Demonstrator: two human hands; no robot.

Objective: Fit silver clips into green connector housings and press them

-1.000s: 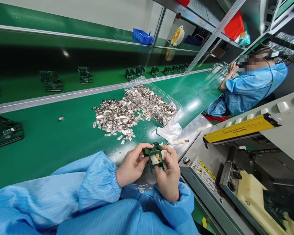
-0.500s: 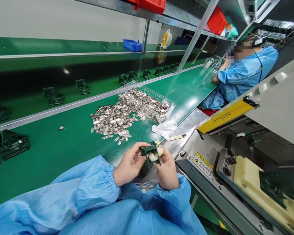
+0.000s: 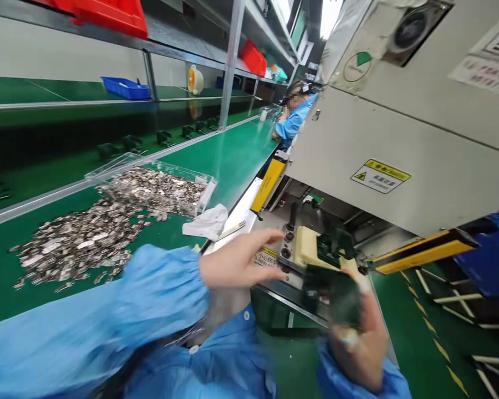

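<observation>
My right hand (image 3: 368, 338), blurred by motion, holds a dark green moulded plastic part (image 3: 332, 293) in front of the machine. Pale covers show on some of its fingertips. To the left, my left hand (image 3: 245, 263) has its thumb and fingers apart, with nothing between them. It points toward the machine's cream-coloured fixture block (image 3: 305, 246). Another dark green plastic part (image 3: 335, 246) sits on that block, just beyond the held one. Fine detail on the held part is smeared.
Small metal pieces (image 3: 75, 244) lie heaped on the green bench beside a clear tray (image 3: 205, 197) of more. A white cloth (image 3: 208, 221) and a pen-like stick (image 3: 232, 230) lie near the bench edge. Yellow bars (image 3: 270, 183) flank the machine opening. A co-worker (image 3: 293, 119) sits farther along.
My view has turned right toward the machine. Both hands held the dark green part over the bench edge; my left hand has let go, and my right hand has carried it rightward.
</observation>
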